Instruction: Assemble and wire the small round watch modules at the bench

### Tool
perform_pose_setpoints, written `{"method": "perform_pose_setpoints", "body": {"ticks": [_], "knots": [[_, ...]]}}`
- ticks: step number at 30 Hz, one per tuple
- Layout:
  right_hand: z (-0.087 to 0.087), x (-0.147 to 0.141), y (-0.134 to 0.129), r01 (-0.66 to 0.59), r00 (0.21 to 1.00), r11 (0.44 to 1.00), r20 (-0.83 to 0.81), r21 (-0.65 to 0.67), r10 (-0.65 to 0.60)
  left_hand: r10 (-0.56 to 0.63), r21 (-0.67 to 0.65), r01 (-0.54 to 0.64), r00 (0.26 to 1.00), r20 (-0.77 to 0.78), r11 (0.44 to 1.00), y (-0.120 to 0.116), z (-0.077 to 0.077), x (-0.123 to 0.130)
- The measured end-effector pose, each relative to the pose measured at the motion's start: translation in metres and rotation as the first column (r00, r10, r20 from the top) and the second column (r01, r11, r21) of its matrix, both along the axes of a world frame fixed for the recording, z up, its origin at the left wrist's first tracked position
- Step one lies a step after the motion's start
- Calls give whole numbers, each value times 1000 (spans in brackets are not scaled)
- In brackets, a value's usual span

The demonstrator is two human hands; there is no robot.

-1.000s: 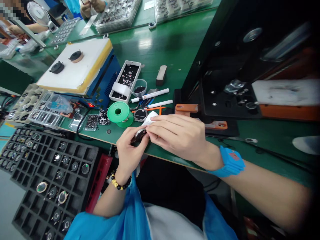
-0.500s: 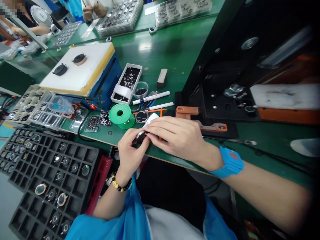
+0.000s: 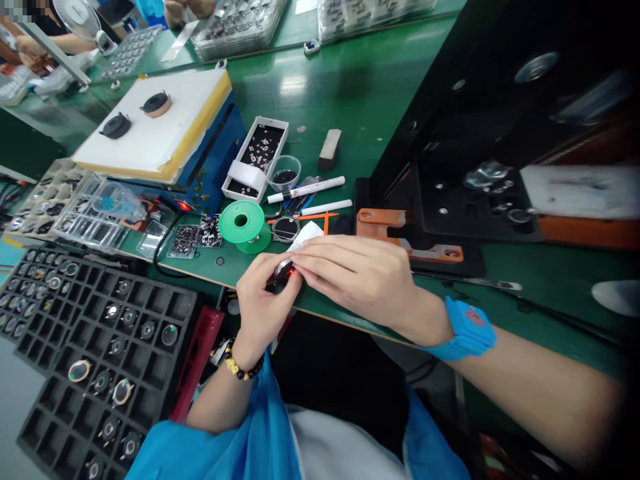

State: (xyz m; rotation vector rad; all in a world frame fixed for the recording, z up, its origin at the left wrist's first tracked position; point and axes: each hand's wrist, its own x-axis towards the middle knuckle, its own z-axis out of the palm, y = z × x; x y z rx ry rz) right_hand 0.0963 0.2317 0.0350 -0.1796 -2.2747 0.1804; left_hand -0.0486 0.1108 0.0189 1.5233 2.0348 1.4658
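Near the front edge of the bench, my left hand [image 3: 267, 293] grips a small round dark watch case [image 3: 284, 269] between thumb and fingers. A red light glows on the case. My right hand [image 3: 357, 273] is closed, its thumb and fingertips pinched together at the case's right edge; whether they hold a smaller part there is hidden. Just behind the fingertips lies a white piece [image 3: 309, 233], partly covered by my hand. Close by are a green spool [image 3: 243, 223] of wire and a round watch part [image 3: 286, 229].
A black foam tray [image 3: 145, 360] with several watches sits at lower left. A blue heating box [image 3: 200, 160] with a white top carries two dark watch cases. Behind the spool is a white box [image 3: 240, 180] of small parts. On the right stands a black press [image 3: 450, 193] with orange fittings [image 3: 383, 219].
A red light now shows on the watch case. My hands keep their hold and have barely moved; the view has shifted slightly.
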Motion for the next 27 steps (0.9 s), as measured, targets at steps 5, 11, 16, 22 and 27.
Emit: {"method": "perform_pose_setpoints", "body": {"ticks": [5,11,16,22,27], "knots": [[0,0,-1,17,1000,999,-16,29,-17,7,-4,-7,1000,-13,1000,0,1,1],[2,-1,-2,58,997,994,-56,95,-52,11,16,-11,1000,3,1000,0,2,3],[3,0,0,54,995,995,-83,89,-47,4,16,-4,1000,23,1000,0,2,2],[4,0,1,82,994,997,-71,11,-81,-1,15,0,999,45,1000,2,3,4],[-1,-2,5,56,996,995,-64,-82,-61,9,2,-9,999,51,1000,0,2,0]]}}
